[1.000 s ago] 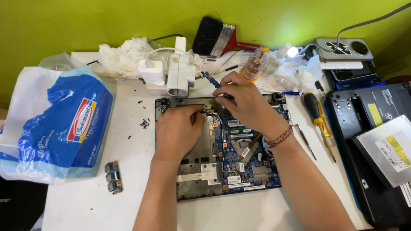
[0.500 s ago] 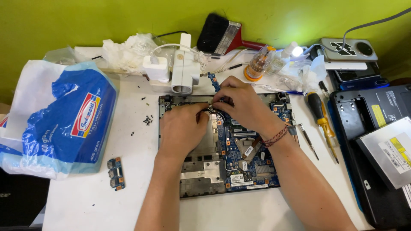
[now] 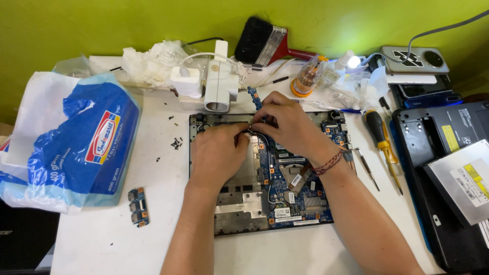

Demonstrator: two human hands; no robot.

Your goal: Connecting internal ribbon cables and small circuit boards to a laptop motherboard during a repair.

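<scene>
Blue circuit board [image 3: 298, 191] under left hand [image 3: 218, 155] and right hand [image 3: 288, 125] pinching thin wire.

Packages and labels on the white worktable.

A large crinkled blue-and-white plastic bag [image 3: 76, 147] lay at the left edge of the table, bearing a slanted rectangular label [image 3: 103, 137] in red, white and yellow on its upper face. At the far right, a silver optical drive [image 3: 461, 181] rested on a black laptop shell [image 3: 433, 132]; a white sticker with yellow patches [image 3: 471, 181] covered part of the drive's top, and a narrow yellow sticker [image 3: 450, 137] sat on the black shell just above it. Small white rectangular stickers [image 3: 295, 180] dotted the blue circuit board in the middle. No lit screen showed.
</scene>
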